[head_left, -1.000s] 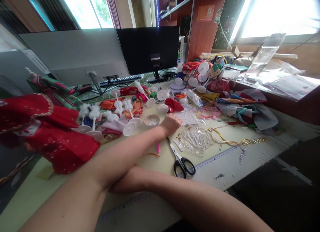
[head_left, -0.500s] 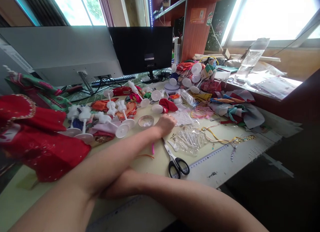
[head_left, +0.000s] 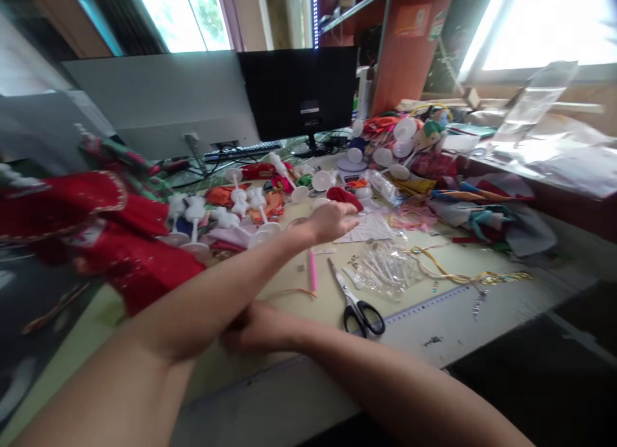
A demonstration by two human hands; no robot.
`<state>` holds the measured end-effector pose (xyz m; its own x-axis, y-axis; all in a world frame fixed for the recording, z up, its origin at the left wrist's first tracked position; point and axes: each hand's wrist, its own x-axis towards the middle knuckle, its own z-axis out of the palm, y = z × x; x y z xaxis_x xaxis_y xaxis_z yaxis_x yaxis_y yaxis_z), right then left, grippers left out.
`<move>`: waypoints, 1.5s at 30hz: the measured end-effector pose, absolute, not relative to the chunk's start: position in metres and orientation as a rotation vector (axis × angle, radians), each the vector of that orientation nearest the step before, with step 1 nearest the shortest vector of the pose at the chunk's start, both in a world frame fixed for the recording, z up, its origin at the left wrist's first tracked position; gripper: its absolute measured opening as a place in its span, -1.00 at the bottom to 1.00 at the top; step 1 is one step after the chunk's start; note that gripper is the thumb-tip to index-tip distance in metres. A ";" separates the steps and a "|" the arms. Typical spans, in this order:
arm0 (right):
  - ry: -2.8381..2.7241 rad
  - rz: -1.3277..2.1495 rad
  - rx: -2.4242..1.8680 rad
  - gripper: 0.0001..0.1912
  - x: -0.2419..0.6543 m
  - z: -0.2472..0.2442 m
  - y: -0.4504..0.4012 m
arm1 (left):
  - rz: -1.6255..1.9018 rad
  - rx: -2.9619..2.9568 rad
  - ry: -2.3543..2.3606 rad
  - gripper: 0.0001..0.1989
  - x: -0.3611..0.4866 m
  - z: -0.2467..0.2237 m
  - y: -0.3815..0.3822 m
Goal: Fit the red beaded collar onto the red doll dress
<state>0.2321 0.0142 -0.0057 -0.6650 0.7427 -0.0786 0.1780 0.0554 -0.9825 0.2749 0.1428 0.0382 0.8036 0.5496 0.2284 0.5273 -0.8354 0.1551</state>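
My left hand (head_left: 335, 220) is over the middle of the table, its fingers stretched out and a little apart, nothing visible in them. It is beside a small round dish (head_left: 297, 222), a red cloth piece (head_left: 345, 197) and a white paper sheet (head_left: 369, 228). My right hand (head_left: 260, 330) is low under my left forearm, near the tabletop; its fingers are hidden and blurred. Between the arms and a clear bag of beaded strips (head_left: 388, 268) lie black-handled scissors (head_left: 357, 303), a pink stick (head_left: 313, 271) and a thin orange strip (head_left: 303, 291).
Red dresses (head_left: 149, 260) stand at the left. White doll bodies (head_left: 195, 212) and bright cloths lie behind my left arm. Two monitors (head_left: 299, 93) stand at the back. Fabric scraps (head_left: 496, 215), yellow cords (head_left: 441, 267) and a ruler (head_left: 429, 305) are at the right.
The view has turned left, so the table things sit further right in it. My left hand's fingers have uncurled. Less of the round dish shows behind my left arm.
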 end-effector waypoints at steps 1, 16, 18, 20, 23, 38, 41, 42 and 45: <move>-1.905 1.690 -0.924 -0.91 0.232 -0.004 0.015 | 0.451 2.827 0.854 -0.68 0.261 0.048 0.141; -1.806 1.827 -1.003 -0.96 0.237 -0.005 0.024 | 0.415 1.882 1.155 -0.70 0.042 0.024 0.028; -1.823 1.805 -1.027 -0.94 0.237 -0.008 0.024 | 0.395 1.865 1.172 -0.71 0.038 0.022 0.021; -1.838 1.783 -1.049 -0.93 0.237 -0.010 0.025 | 0.415 1.834 1.155 -0.73 0.035 0.018 0.017; -1.868 1.758 -1.096 -0.92 0.237 -0.008 0.024 | 0.500 1.783 1.117 -0.77 0.032 0.008 0.015; -2.022 1.534 -1.296 -0.79 0.240 -0.005 0.026 | 0.564 1.612 1.172 -0.77 0.011 0.006 0.012; -2.000 1.529 -1.294 -0.79 0.239 -0.006 0.026 | 0.555 1.649 1.238 -0.79 0.011 0.001 0.014; -1.994 1.535 -1.287 -0.79 0.238 -0.006 0.026 | 0.559 1.651 1.253 -0.80 0.011 0.000 0.015; -1.985 1.545 -1.267 -0.79 0.237 -0.006 0.026 | 0.574 1.591 1.261 -0.79 0.015 -0.004 0.015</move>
